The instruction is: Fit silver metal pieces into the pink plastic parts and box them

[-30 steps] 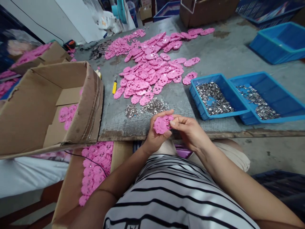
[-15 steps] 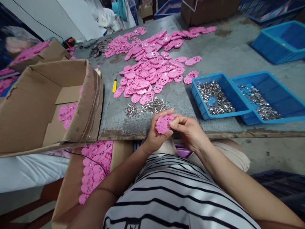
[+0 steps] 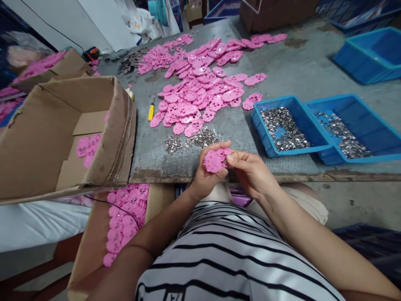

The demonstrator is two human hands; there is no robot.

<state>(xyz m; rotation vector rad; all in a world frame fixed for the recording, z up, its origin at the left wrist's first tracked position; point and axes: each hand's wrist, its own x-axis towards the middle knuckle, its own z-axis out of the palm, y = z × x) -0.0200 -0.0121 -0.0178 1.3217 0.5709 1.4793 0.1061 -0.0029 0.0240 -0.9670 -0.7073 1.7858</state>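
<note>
A pink plastic piece (image 3: pixel 214 161) with a scalloped edge and small holes is held over the table's front edge. My left hand (image 3: pixel 202 177) is closed round its left side, thumb below and fingers behind. The thumb and fingertips of my right hand (image 3: pixel 250 169) pinch at its right edge; whether a small metal part is between them is hidden. Just beyond my hands lie two small heaps of shiny metal parts (image 3: pixel 203 137). Behind these spreads a large pile of similar pink pieces (image 3: pixel 197 98).
Two blue trays (image 3: pixel 322 149) of metal parts stand to the right, another blue tray (image 3: pixel 369 56) beyond. A yellow-handled screwdriver (image 3: pixel 151 112) lies left of the pile. An open cardboard box (image 3: pixel 125 138) stands at left; below it, another box holds stacked pink pieces (image 3: pixel 125 221).
The pink piece has tilted slightly and shifted a little up in my hands. My right fingertips have moved slightly along its right edge. The surroundings look the same.
</note>
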